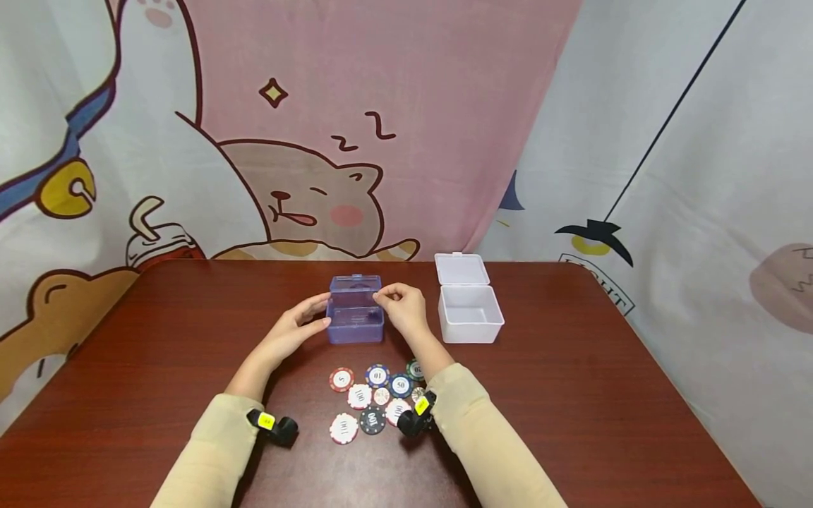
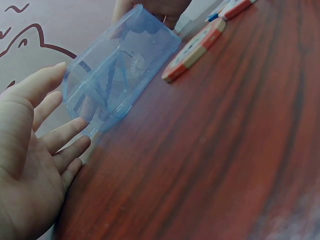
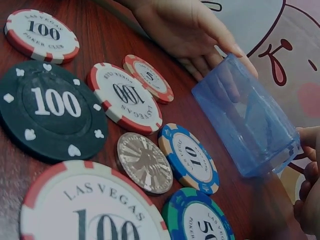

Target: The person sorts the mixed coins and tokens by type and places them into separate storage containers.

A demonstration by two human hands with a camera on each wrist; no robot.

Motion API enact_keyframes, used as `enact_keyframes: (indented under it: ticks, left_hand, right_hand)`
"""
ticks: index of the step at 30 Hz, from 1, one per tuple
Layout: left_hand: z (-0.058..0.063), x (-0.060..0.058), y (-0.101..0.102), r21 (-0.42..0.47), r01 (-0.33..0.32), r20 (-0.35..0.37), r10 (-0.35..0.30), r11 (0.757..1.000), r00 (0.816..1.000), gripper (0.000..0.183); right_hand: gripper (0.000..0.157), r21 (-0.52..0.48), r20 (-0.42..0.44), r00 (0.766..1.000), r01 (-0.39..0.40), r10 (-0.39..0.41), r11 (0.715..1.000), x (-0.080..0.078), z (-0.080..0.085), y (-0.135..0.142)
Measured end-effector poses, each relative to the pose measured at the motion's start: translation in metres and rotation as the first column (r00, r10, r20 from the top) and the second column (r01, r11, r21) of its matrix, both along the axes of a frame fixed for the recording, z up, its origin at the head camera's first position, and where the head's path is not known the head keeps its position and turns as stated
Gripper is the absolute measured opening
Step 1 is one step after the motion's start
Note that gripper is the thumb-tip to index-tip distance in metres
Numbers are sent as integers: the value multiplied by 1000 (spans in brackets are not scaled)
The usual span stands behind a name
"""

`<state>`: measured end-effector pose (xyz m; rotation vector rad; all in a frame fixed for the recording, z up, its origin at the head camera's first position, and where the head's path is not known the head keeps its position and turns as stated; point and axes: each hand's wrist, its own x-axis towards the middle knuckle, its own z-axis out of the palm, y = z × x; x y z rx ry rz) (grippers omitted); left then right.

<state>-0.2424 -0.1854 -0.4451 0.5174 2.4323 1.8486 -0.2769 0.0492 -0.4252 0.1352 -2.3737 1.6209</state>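
Note:
A small translucent blue plastic box stands on the table, its hinged lid raised at the back. My left hand lies along the box's left side. Its fingers are spread and fairly straight in the left wrist view, with fingertips at the box wall. On the other side, my right hand pinches the edge by the lid's right side between thumb and curled fingers. The right wrist view shows those fingers at the corner of the blue box.
Several poker chips in red, white, blue, green and black lie in front of the box, partly under my right wrist. Small metallic coins lie among them. A white plastic box with its lid up stands to the right.

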Motion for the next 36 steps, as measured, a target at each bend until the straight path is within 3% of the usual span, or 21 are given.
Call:
enact_keyframes:
  ticks: [7,20,25,32,36]
  left_hand:
    - [-2,0,0,12,2,-6,-2,1000,1000,57]
    - [-3,-2,-1,23,6,-17,-6,1000,1000,58]
    - [2,1,1,14,1,1,-1,1000,1000,58]
    - [24,14,6,9,13,5,-13,1000,1000,57]
    - [16,10,4,13,12,-6,-12,1000,1000,57]
  right_hand:
    - [11,61,-25,999,-29,31,998,5,5,4]
    - [10,58,-94,986,-131,136,990,31,16,14]
    - [10,52,-124,978,-163,169,985,41,16,19]
    - [9,71,-134,968,-206,214,976,54,15,23]
    - [11,95,-121,964,-228,238,969,61,13,25]
